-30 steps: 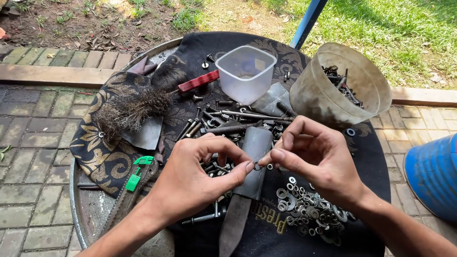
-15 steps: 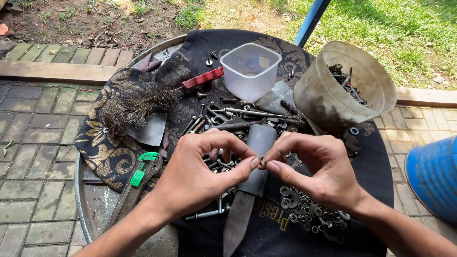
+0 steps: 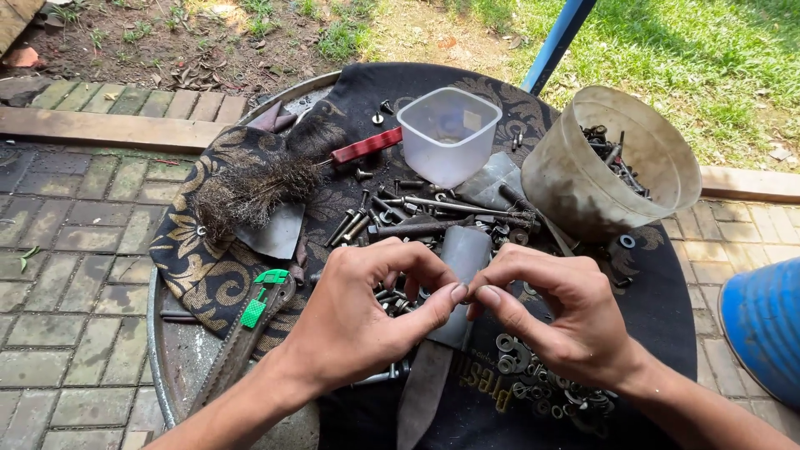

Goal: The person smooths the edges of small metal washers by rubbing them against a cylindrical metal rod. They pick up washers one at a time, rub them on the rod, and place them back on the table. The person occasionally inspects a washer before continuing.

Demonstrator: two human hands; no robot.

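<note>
Both hands meet over the middle of the round desk, fingertips pressed together. The left hand and right hand each pinch closed at the thumb and forefinger, apparently on one tiny piece of hardware between them, too small to identify. Right under the fingers lies a long flat grey blade, with a heap of bolts just beyond and a scatter of washers on the near right. On the far left sit a frayed wire brush with a red handle, and a green-tipped tool nearer. A dark patterned cloth covers the desk, which stands on brick paving beside grass. A clear square tub stands far, seemingly bare inside; the tilted beige bucket on the right holds screws and nuts. A blue drum sits at the right edge
</note>
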